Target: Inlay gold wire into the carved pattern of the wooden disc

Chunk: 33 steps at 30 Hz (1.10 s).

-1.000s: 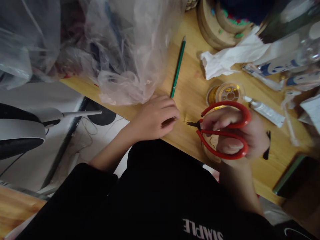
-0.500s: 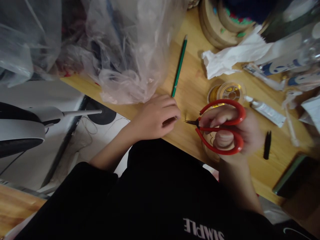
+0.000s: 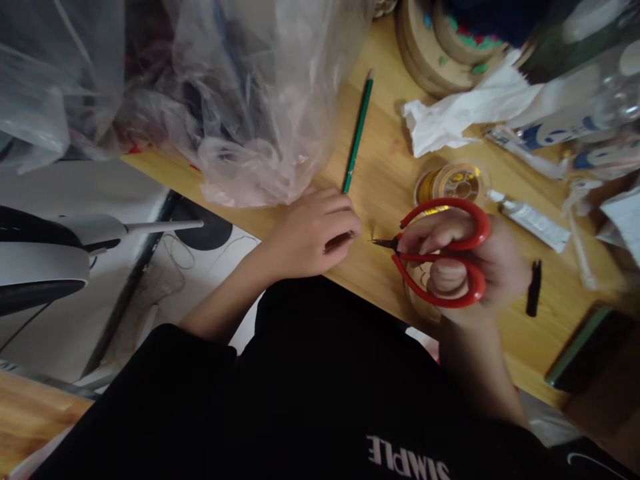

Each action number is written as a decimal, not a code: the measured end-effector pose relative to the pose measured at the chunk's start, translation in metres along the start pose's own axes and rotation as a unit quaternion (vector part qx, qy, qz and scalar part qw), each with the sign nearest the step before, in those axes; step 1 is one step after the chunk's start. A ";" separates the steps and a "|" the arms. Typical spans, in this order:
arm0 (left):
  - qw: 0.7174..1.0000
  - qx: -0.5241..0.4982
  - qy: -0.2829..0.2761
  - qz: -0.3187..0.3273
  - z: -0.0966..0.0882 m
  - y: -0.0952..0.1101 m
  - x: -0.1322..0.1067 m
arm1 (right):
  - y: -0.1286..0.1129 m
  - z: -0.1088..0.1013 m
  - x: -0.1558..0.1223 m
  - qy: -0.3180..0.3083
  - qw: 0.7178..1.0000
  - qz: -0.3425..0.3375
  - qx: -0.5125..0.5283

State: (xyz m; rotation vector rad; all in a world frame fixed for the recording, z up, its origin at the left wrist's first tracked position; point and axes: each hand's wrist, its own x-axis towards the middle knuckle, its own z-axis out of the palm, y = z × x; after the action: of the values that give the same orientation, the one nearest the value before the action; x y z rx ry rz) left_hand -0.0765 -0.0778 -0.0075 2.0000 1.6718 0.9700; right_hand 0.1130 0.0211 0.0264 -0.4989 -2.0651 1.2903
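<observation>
My right hand (image 3: 450,260) grips a pair of red-handled scissors (image 3: 480,230), with fingers through the loops. Their short dark blades look nearly closed and point left, a little way from my left hand. My left hand (image 3: 317,233) rests at the table's near edge, fingers curled and tips together; anything in them is too small or hidden to make out. Beyond the scissors lies a clear spool of gold wire (image 3: 430,187). Partly hidden below the scissors is a round clear item (image 3: 417,303). A green pencil (image 3: 359,133) lies just beyond my left hand.
Plastic bags (image 3: 260,107) bulge over the table's left side. To the right lie a crumpled tissue (image 3: 450,120), a white tube (image 3: 535,223), black tweezers (image 3: 534,288) and a dark phone-like object (image 3: 585,347). Round wooden pieces (image 3: 420,60) and plastic bottles (image 3: 565,127) stand farther back.
Almost nothing differs. The scissors and my right hand have shifted very slightly, while my left hand keeps its place and curl.
</observation>
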 end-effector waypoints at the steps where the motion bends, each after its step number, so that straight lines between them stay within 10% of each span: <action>1: 1.000 0.000 0.000 0.000 0.000 0.000 0.000 | 0.000 0.000 0.000 0.002 1.000 -0.004 0.001; 33: 1.000 -0.005 -0.005 -0.006 0.000 0.000 -0.001 | -0.002 0.005 0.000 0.027 0.999 0.028 -0.017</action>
State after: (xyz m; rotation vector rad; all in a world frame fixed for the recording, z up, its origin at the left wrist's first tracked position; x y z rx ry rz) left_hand -0.0767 -0.0783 -0.0077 1.9832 1.6687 0.9615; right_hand 0.1092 0.0170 0.0265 -0.6040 -2.0453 1.2620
